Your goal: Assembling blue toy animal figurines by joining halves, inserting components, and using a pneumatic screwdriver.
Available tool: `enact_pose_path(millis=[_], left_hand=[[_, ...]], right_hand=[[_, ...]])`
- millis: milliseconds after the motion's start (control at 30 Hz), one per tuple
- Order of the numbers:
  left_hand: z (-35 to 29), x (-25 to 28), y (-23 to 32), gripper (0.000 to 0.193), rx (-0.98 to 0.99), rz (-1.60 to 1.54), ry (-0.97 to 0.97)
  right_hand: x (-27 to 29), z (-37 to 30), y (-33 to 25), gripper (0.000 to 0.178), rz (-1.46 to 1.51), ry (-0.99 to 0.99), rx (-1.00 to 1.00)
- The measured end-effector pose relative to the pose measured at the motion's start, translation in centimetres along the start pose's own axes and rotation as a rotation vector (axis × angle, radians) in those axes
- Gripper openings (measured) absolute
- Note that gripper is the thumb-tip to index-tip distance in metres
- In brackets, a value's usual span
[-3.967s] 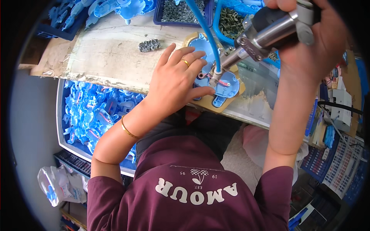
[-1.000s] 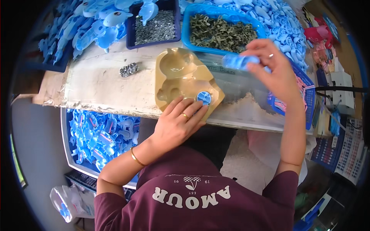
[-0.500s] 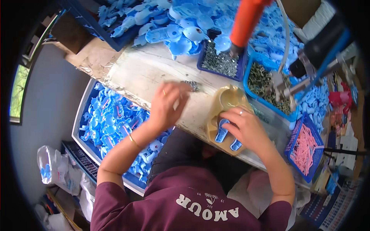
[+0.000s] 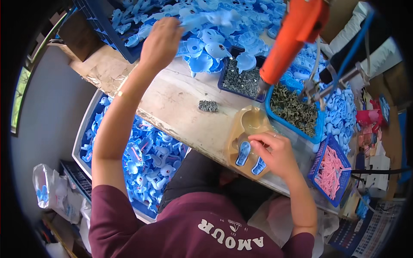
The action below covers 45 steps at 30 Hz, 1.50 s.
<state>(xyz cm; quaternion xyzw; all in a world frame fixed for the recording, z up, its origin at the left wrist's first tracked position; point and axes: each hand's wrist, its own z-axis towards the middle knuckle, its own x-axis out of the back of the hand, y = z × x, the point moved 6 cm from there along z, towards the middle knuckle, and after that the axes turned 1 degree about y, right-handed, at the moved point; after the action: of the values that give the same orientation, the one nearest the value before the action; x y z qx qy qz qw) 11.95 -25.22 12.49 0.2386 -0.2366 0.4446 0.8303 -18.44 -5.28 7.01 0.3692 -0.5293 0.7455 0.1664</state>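
Observation:
My left hand (image 4: 161, 43) is stretched out to the far pile of light-blue plastic parts (image 4: 214, 36). Its fingers are mostly turned away, but a motion-smeared light-blue plastic part (image 4: 211, 19) extends from them and appears held. Over a tan moulded fixture (image 4: 235, 129) at the table's front edge, my right hand (image 4: 273, 150) is closed with its fingertips together; anything between them is too small to make out. Two blue elongated pieces, one left (image 4: 243, 153) and one right (image 4: 258, 166), lie in the fixture's hollows. The fixture's rounded upper hollow shows no part.
An orange power screwdriver (image 4: 292, 43) hangs above a dark tray of small screws (image 4: 243, 79). Beside it stand a blue tray of metal clips (image 4: 292, 107) and a basket of pink sticks (image 4: 331, 172). A small metal cluster (image 4: 208, 105) lies on the table. A bin of blue assemblies (image 4: 150, 172) stands below.
My left hand has gone from the small metal cluster up to the far pile, where a blue part now moves with it. My right hand has drawn back slightly and its fingers have come together.

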Motion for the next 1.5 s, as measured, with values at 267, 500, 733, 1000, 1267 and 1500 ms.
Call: enact_pose_path(millis=[267, 500, 733, 1000, 1267, 1500], left_hand=[[-15.1, 0.6, 8.0, 0.045, 0.894, -1.935, -0.208], [-17.2, 1.0, 16.3, 0.052, 0.755, -1.485, -0.503], [-16.0, 0.8, 19.3, 0.075, 0.187, -0.961, -0.528], [-16.5, 0.2, 21.6, 0.078, -0.053, -0.746, -0.556], [-16.2, -1.8, 23.7, 0.072, -0.18, -0.624, -0.627], [-16.2, -2.7, 25.4, 0.063, -0.28, -0.54, -0.702]], right_hand=[[-2.2, 2.5, -1.0, 0.056, 0.58, 0.237, -0.084], [3.5, -1.4, -3.1, 0.051, 0.505, 0.267, -0.06], [1.5, -4.7, -2.7, 0.051, -0.687, 0.277, 0.062], [0.7, -5.1, -1.5, 0.063, -0.334, 0.14, 0.024], [1.9, -7.7, 2.7, 0.063, -0.25, 0.115, -0.23], [1.2, -8.0, 1.8, 0.062, -0.371, 0.144, -0.193]])
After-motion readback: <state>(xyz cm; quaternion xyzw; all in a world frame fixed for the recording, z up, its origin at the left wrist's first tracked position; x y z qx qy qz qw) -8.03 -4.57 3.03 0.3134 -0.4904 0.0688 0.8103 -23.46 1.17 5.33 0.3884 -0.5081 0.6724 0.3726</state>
